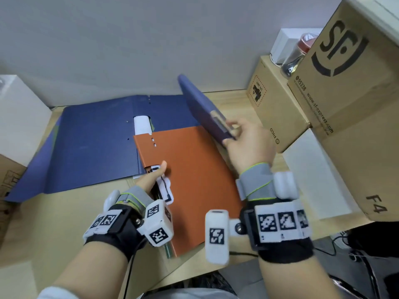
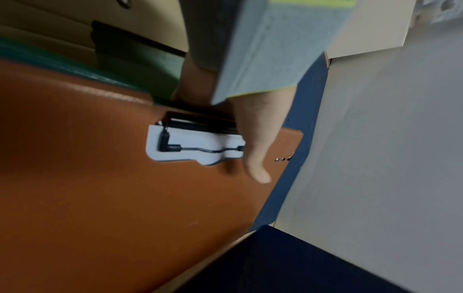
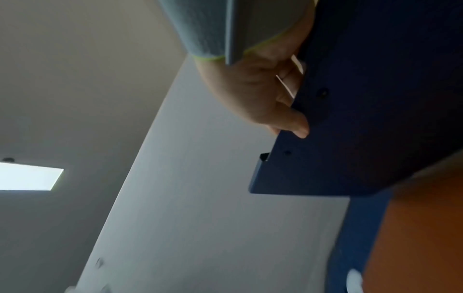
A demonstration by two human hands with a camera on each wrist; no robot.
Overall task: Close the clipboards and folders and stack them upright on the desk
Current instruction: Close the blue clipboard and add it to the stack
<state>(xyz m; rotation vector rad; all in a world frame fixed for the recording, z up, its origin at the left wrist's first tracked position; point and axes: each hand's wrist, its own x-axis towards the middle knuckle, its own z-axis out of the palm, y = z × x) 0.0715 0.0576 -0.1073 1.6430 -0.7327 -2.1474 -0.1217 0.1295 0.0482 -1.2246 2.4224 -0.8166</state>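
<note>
holding my left hand (image 1: 151, 180) clamped on the orange folder (image 1: 190, 186), my right hand (image 1: 248, 143) gripping the blue clipboard (image 1: 200, 106) tilted at two o'clock, ready to stand.

The left hand (image 1: 152, 176) gripped the orange folder's (image 1: 194, 186) near-left edge, thumb flat on its cover. The right hand (image 1: 248, 143), raised beyond that folder, clasped a tilted blue clipboard (image 1: 203, 108).

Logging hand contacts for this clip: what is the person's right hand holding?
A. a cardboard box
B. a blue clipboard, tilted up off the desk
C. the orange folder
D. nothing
B: in the head view the right hand grips the lower end of the blue clipboard, which slants up off the desk, while the left hand holds the orange folder.
</note>
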